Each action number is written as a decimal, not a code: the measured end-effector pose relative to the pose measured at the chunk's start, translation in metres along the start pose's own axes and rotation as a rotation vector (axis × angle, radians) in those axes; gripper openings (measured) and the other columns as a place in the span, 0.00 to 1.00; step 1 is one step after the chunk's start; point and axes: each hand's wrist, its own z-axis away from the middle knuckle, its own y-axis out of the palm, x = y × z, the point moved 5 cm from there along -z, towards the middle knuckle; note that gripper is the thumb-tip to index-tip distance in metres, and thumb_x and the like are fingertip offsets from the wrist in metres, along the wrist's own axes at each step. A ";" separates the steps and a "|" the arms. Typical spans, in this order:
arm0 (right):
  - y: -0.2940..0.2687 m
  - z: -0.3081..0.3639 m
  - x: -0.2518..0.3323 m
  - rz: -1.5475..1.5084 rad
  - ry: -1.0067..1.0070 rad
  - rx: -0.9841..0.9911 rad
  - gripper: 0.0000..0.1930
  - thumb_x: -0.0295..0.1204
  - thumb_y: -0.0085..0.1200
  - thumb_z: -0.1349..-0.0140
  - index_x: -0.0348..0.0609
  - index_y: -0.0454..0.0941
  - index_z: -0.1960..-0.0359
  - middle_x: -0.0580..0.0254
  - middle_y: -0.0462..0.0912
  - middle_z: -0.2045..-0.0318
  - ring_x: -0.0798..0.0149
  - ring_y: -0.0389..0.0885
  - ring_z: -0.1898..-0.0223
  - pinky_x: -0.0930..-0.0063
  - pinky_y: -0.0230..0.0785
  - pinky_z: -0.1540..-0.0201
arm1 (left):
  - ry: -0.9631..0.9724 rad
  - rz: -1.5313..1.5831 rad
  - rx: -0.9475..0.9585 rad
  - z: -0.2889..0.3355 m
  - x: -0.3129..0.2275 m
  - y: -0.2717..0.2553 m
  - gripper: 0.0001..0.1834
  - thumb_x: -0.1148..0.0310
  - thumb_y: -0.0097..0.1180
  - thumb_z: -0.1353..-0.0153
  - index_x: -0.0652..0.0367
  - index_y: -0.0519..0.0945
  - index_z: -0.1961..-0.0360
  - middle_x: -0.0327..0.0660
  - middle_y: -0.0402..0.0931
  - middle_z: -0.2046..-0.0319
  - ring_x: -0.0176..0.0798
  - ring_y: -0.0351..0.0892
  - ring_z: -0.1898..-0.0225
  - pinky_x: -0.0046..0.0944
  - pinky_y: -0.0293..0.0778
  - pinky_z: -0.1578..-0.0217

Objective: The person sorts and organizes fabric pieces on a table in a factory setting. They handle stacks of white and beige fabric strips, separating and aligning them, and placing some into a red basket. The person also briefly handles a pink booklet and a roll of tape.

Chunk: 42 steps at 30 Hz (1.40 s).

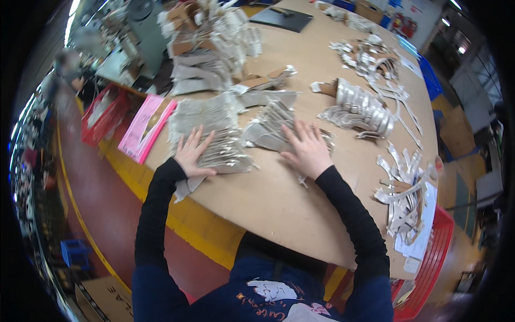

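Observation:
My left hand rests with spread fingers on the near part of a wide pile of overlapping grey fabric pieces. A single grey piece sticks out below that hand, over the table's near edge. Fingers apart, my right hand lies on a smaller fanned stack of grey pieces just right of the pile. Neither hand grips anything. Beyond the stacks lie more grey pieces with a brown strip.
Tall bundles of grey and brown pieces rise at the back left. A pink box lies at the left edge. On the right are a curved row of silvery pieces, loose curved strips and a red crate beside the table.

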 end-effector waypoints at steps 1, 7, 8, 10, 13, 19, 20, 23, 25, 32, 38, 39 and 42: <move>-0.008 0.012 0.003 -0.071 -0.042 -0.082 0.35 0.46 0.57 0.37 0.53 0.60 0.29 0.49 0.60 0.30 0.49 0.61 0.31 0.47 0.47 0.28 | 0.045 0.052 -0.021 0.005 -0.002 -0.004 0.63 0.33 0.64 0.53 0.43 0.44 0.23 0.55 0.33 0.24 0.64 0.33 0.24 0.70 0.34 0.32; -0.025 0.118 -0.026 -0.480 0.144 -0.153 0.40 0.40 0.64 0.42 0.52 0.58 0.29 0.44 0.53 0.28 0.44 0.55 0.28 0.50 0.48 0.28 | -0.122 0.020 0.027 0.053 -0.004 0.005 0.57 0.47 0.68 0.50 0.40 0.47 0.24 0.52 0.34 0.24 0.64 0.34 0.24 0.69 0.35 0.31; -0.021 0.128 -0.034 -0.558 0.247 -0.160 0.43 0.41 0.66 0.44 0.50 0.56 0.28 0.42 0.51 0.28 0.42 0.54 0.28 0.50 0.48 0.28 | -0.112 -0.015 0.001 0.055 -0.007 0.007 0.57 0.48 0.69 0.51 0.39 0.48 0.24 0.51 0.35 0.24 0.63 0.35 0.24 0.69 0.36 0.31; -0.014 0.145 -0.050 -0.751 0.481 -0.185 0.49 0.42 0.68 0.47 0.47 0.51 0.27 0.39 0.48 0.27 0.39 0.52 0.28 0.51 0.49 0.28 | -0.157 -0.104 0.008 0.056 -0.012 0.009 0.58 0.50 0.70 0.53 0.39 0.49 0.24 0.50 0.36 0.24 0.61 0.37 0.24 0.69 0.37 0.31; -0.005 0.133 -0.045 -0.630 0.411 -0.164 0.56 0.45 0.71 0.51 0.45 0.45 0.26 0.35 0.46 0.28 0.37 0.50 0.27 0.51 0.50 0.29 | -0.253 -0.201 0.070 0.046 -0.019 0.008 0.62 0.50 0.72 0.56 0.40 0.46 0.24 0.49 0.37 0.24 0.59 0.38 0.24 0.69 0.39 0.31; 0.024 0.071 -0.036 -0.598 0.411 -0.193 0.58 0.47 0.71 0.51 0.50 0.42 0.25 0.24 0.43 0.30 0.28 0.48 0.29 0.49 0.51 0.29 | -0.170 -0.137 -0.073 0.000 -0.024 0.015 0.63 0.46 0.69 0.53 0.47 0.42 0.23 0.55 0.38 0.25 0.59 0.38 0.24 0.66 0.40 0.30; 0.029 0.061 -0.036 -0.539 0.440 -0.183 0.58 0.47 0.70 0.51 0.51 0.42 0.25 0.23 0.43 0.30 0.27 0.48 0.29 0.48 0.51 0.29 | -0.194 -0.092 -0.080 -0.004 -0.018 0.021 0.62 0.45 0.68 0.52 0.48 0.42 0.23 0.56 0.38 0.25 0.60 0.38 0.24 0.65 0.40 0.30; 0.036 0.030 -0.047 -0.537 0.395 -0.212 0.55 0.47 0.69 0.49 0.57 0.43 0.25 0.21 0.47 0.32 0.26 0.50 0.31 0.48 0.51 0.29 | -0.145 -0.123 -0.018 -0.011 0.003 0.031 0.58 0.44 0.62 0.46 0.49 0.41 0.23 0.59 0.37 0.25 0.60 0.38 0.24 0.62 0.41 0.30; 0.037 0.022 -0.047 -0.554 0.373 -0.235 0.54 0.46 0.69 0.49 0.58 0.44 0.25 0.22 0.50 0.33 0.27 0.52 0.31 0.48 0.52 0.30 | -0.190 -0.056 0.023 -0.016 0.013 0.036 0.48 0.43 0.50 0.36 0.48 0.41 0.23 0.55 0.36 0.24 0.56 0.37 0.24 0.60 0.40 0.29; 0.035 0.025 -0.049 -0.529 0.391 -0.266 0.49 0.45 0.68 0.48 0.61 0.49 0.27 0.23 0.57 0.36 0.30 0.57 0.33 0.50 0.58 0.33 | -0.184 0.040 -0.023 -0.010 0.003 0.026 0.45 0.37 0.42 0.34 0.42 0.43 0.23 0.53 0.34 0.24 0.54 0.34 0.23 0.56 0.34 0.28; 0.029 0.024 -0.054 -0.608 0.381 -0.363 0.54 0.42 0.71 0.52 0.55 0.47 0.26 0.34 0.62 0.37 0.36 0.62 0.35 0.52 0.59 0.34 | -0.149 0.085 -0.043 -0.008 0.001 0.019 0.48 0.36 0.47 0.38 0.45 0.46 0.23 0.52 0.37 0.24 0.55 0.36 0.23 0.56 0.34 0.29; 0.028 0.025 -0.058 -0.657 0.387 -0.407 0.55 0.42 0.72 0.53 0.54 0.47 0.26 0.37 0.63 0.37 0.38 0.63 0.36 0.52 0.60 0.34 | -0.158 0.086 -0.032 -0.008 0.000 0.021 0.48 0.35 0.47 0.38 0.45 0.46 0.23 0.53 0.38 0.24 0.56 0.36 0.23 0.56 0.34 0.29; 0.028 0.026 -0.063 -0.691 0.426 -0.431 0.58 0.40 0.74 0.56 0.50 0.45 0.26 0.44 0.66 0.39 0.43 0.65 0.37 0.53 0.60 0.35 | -0.137 0.049 -0.082 -0.006 -0.003 0.020 0.51 0.34 0.50 0.40 0.45 0.46 0.23 0.52 0.39 0.24 0.56 0.37 0.24 0.56 0.35 0.29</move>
